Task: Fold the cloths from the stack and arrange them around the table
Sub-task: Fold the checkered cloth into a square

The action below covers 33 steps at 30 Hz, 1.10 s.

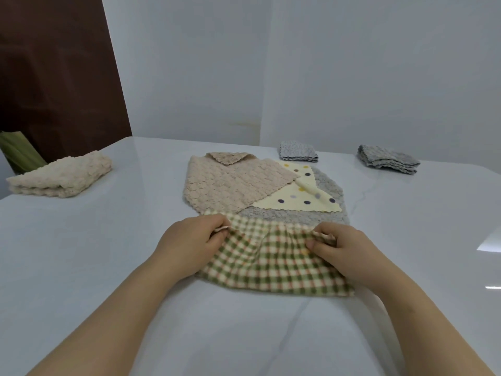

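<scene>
A green checked cloth (273, 264) lies in front of me on the white table (108, 240). My left hand (189, 240) pinches its far left corner and my right hand (341, 253) pinches its far right corner, both lifted slightly off the table. Behind it lies the loose stack: a beige textured cloth (230, 183), a yellow dotted cloth (301, 196) and a grey fluffy cloth (325, 213) underneath. Folded cloths sit around the table: a cream one (62, 177) at the left, a grey one (298, 151) at the back, another grey one (387, 160) at the back right.
A pale wall stands right behind the table's far edge. A dark brown panel (54, 77) and something green (19, 153) are past the left corner. The table's near part and right side show bare white surface.
</scene>
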Available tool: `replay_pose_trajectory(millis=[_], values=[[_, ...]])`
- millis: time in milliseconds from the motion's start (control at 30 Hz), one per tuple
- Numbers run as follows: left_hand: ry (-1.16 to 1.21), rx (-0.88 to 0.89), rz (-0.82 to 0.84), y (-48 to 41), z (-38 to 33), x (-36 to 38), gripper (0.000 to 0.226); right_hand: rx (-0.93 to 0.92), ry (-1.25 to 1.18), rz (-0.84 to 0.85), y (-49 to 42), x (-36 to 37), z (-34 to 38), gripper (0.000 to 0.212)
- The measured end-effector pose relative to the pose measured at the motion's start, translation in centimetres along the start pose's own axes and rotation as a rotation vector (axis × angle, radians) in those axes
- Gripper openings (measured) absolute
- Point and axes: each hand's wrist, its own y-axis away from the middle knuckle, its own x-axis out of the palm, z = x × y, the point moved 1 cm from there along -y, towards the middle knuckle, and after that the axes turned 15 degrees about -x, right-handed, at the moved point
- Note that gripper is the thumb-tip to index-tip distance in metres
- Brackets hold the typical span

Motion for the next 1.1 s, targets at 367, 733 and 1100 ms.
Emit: replay_pose_trajectory(millis=[367, 733, 1100], values=[[0.405, -0.196, -0.105, -0.6, 0.8, -0.7, 0.011, 0.076, -0.255, -0.249, 0.0, -1.0, -0.4, 0.011], [0.01, -0.231, -0.062, -2.1, 1.7, 1.1, 0.022, 0.151, 0.038, -0.21, -0.3, 0.1, -2.0, 0.003], [-0.171, -0.236, 0.178, -2.3, 1.7, 0.7, 0.027, 0.15, 0.197, -0.086, -0.8, 0.7, -2.7, 0.008]])
